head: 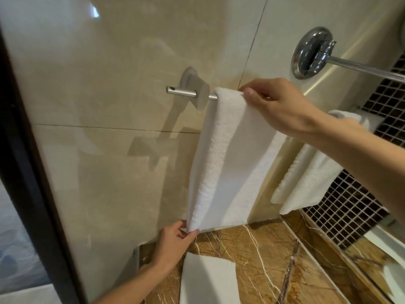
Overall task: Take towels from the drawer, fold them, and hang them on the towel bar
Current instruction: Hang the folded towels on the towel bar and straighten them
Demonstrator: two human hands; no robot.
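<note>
A folded white towel (228, 163) hangs over the silver towel bar (182, 92) on the beige tiled wall. My right hand (278, 106) holds the towel's top where it bends over the bar, thumb on the front. My left hand (175, 242) pinches the towel's lower left corner just above the counter. A second white towel (306, 178) hangs further right on the same bar, partly behind my right forearm. Another folded white towel (208, 279) lies flat on the brown marble counter (263, 255) below.
A chrome wall mount with a long rod (315, 55) sticks out at the upper right. Dark mosaic tiles (341, 216) cover the right wall. A black frame (26, 167) runs down the left. A white basin edge (385, 242) shows at the far right.
</note>
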